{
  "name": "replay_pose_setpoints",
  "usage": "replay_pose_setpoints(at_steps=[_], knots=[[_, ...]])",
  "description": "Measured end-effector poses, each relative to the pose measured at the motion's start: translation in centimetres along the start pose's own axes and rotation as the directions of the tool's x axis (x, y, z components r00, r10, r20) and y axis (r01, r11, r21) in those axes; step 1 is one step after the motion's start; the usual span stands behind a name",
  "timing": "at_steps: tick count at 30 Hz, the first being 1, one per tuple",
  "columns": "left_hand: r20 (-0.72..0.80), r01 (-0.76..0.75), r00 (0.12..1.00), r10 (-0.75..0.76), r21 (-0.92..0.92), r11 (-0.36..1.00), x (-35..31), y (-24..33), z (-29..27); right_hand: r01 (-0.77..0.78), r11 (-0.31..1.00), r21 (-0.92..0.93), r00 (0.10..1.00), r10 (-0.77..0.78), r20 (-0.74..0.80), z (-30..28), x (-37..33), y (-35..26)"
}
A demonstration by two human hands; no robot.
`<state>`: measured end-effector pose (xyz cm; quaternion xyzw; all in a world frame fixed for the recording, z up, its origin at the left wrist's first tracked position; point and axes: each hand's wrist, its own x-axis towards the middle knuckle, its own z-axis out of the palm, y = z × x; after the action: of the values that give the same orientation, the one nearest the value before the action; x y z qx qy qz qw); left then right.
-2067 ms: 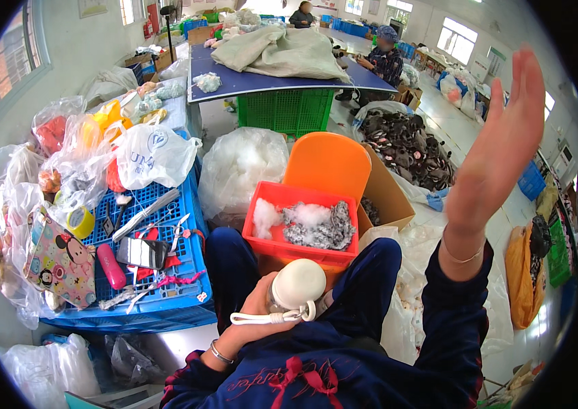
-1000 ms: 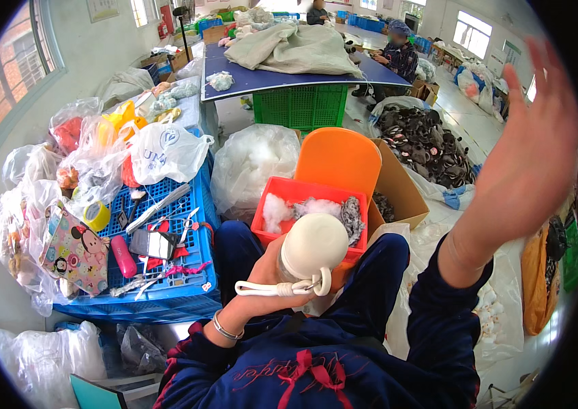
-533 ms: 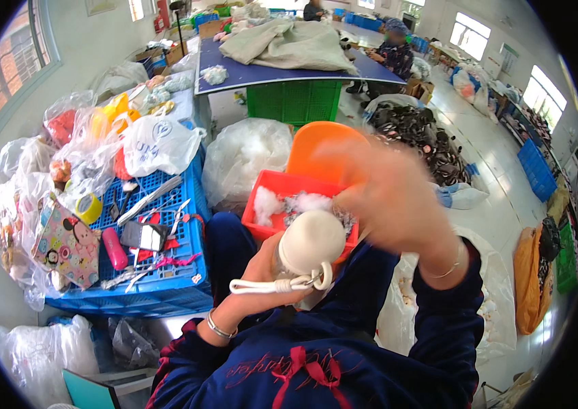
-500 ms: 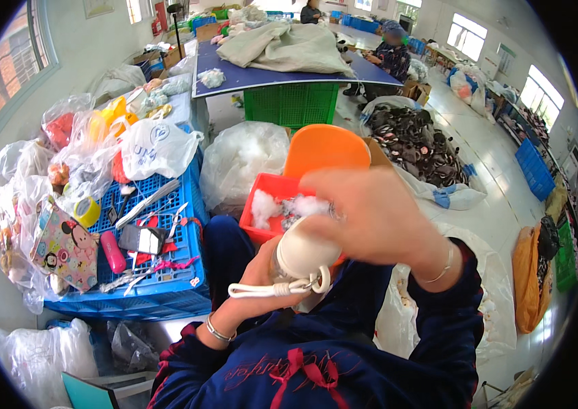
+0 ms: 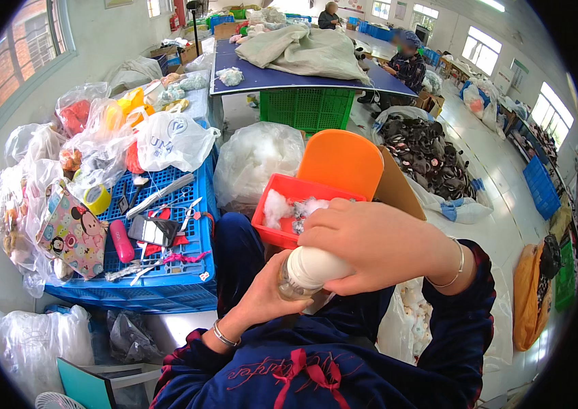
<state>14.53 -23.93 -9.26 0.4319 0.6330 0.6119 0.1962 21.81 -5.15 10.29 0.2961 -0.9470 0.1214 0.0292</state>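
Observation:
A clear bottle [image 5: 287,286] with a rounded white lid [image 5: 317,266] is held in front of my chest, tilted. My left hand [image 5: 262,294] wraps round its see-through lower part. Over the lid lies my right hand [image 5: 388,244], its fingers curled round the white top. The bottle's contents cannot be made out. Just beyond my hands is a red tray [image 5: 277,236] holding tufts of white stuffing [image 5: 277,206] and small grey, shiny pieces [image 5: 298,225].
On my left, a blue crate [image 5: 187,292] bears scissors, a phone [image 5: 155,230], a pink case [image 5: 121,240], tape [image 5: 97,199] and plastic bags. An orange seat back [image 5: 343,162] rises behind the tray, beside a bag of stuffing [image 5: 256,163]. Two people sit farther off.
My right hand, blurred above the bottle before, now grips its lid. The white strap loop on the bottle's near side is hidden now. The whole view has shifted slightly.

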Motion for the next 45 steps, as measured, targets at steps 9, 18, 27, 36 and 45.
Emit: replay_pose_setpoints(at_steps=[9,18,27,36,45], knots=[[0.124,0.032,0.992,-0.011,-0.163,0.986,-0.5,1.2,-1.2,-0.147,0.942,0.300,0.927,0.237,-0.290,-0.7,-3.3,3.5],[0.253,-0.131,0.951,0.180,-0.200,0.971,0.9,1.4,0.0,-0.054,0.728,0.684,0.885,0.352,-0.305,8.5,-1.6,5.2],[0.084,-0.126,0.988,0.130,-0.050,0.991,1.3,0.9,0.2,-0.160,0.867,0.471,0.779,0.404,-0.480,8.9,-2.1,6.4],[-0.055,-0.121,0.990,0.132,0.171,0.978,1.9,0.7,-0.1,-0.361,0.928,0.092,0.878,0.372,-0.300,3.8,-1.9,0.7],[-0.052,-0.132,0.988,0.145,0.199,0.971,2.1,1.3,-0.2,-0.327,0.944,0.043,0.907,0.326,-0.266,3.5,-2.0,0.7]])
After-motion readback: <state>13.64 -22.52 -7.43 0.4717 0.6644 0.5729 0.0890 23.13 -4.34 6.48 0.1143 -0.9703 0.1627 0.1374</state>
